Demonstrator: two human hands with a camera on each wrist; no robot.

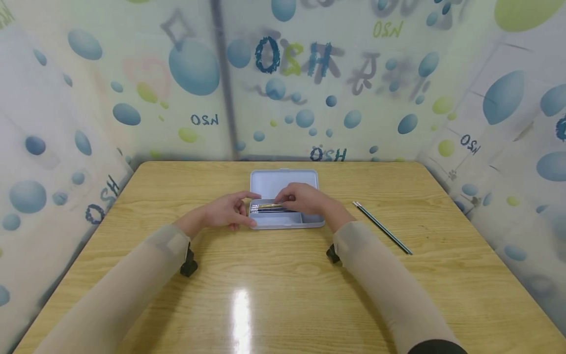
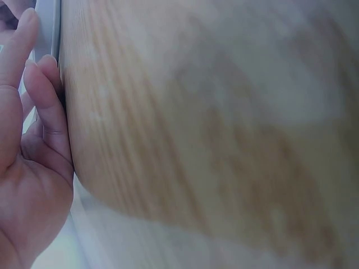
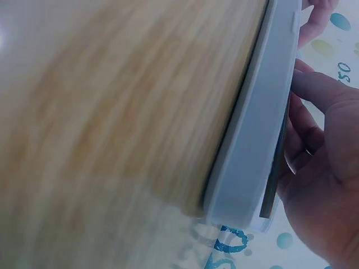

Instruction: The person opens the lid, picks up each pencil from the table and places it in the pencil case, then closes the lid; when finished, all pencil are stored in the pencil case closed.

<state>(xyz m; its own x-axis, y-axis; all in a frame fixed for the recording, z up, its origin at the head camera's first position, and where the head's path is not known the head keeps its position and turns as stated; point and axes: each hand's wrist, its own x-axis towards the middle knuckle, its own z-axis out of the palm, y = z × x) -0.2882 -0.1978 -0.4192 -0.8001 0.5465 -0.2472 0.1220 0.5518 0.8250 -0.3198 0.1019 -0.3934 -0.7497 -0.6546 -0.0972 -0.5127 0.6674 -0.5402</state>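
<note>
A pale pencil case (image 1: 277,226) lies with its lid raised at the back. Several pencils (image 1: 267,210) rest in its long compartment, white-tipped ends to the left. My left hand (image 1: 225,211) is at the case's left end, index finger extended along the back by the hinge and thumb touching the front corner. Over the case, my right hand (image 1: 307,199) pinches a pencil near its fingertips. In the right wrist view, the end of this pencil (image 3: 270,196) shows beside the case wall (image 3: 247,140), below the right hand (image 3: 328,162). The left wrist view shows the left hand (image 2: 36,145) beside the case.
Two dark green pencils (image 1: 382,227) lie slanted on the wooden table (image 1: 283,275), to the right of the case and beside the right forearm. A patterned curtain (image 1: 283,108) hangs behind the table and along both sides.
</note>
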